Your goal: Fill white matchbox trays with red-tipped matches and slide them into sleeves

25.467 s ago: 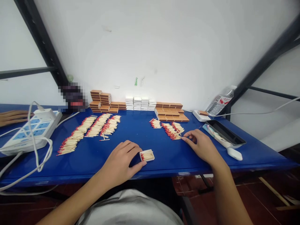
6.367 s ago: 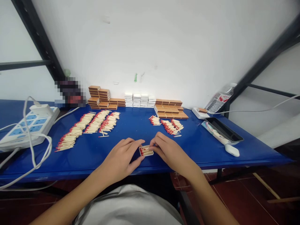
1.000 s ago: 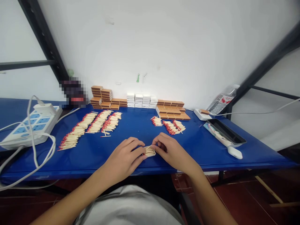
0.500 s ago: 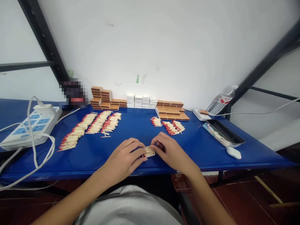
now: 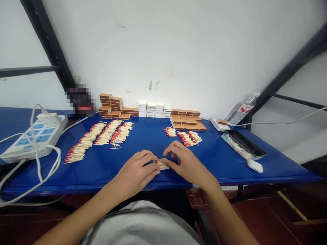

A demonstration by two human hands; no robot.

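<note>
A small matchbox tray [image 5: 165,168] filled with matches [image 5: 161,164] lies near the front edge of the blue table. My left hand [image 5: 139,170] grips the tray's left end between thumb and fingers, hiding that end and most of the red heads. My right hand [image 5: 187,165] is over the right end, its thumb at the matches and its index finger lifted away from the thumb. Nothing shows between those fingers. Farther back, loose match piles lie on the left [image 5: 101,136] and right [image 5: 187,138].
Along the wall stand brown matchbox stacks [image 5: 111,106], white stacked trays [image 5: 151,110] and more brown boxes [image 5: 187,120]. A power strip [image 5: 38,136] with looping white cables sits left. A bottle [image 5: 241,110], a black-topped case [image 5: 246,143] and a white plastic item [image 5: 254,166] are right.
My right index finger has lifted away from the thumb and the tray. My left hand keeps its hold on the tray, almost unmoved.
</note>
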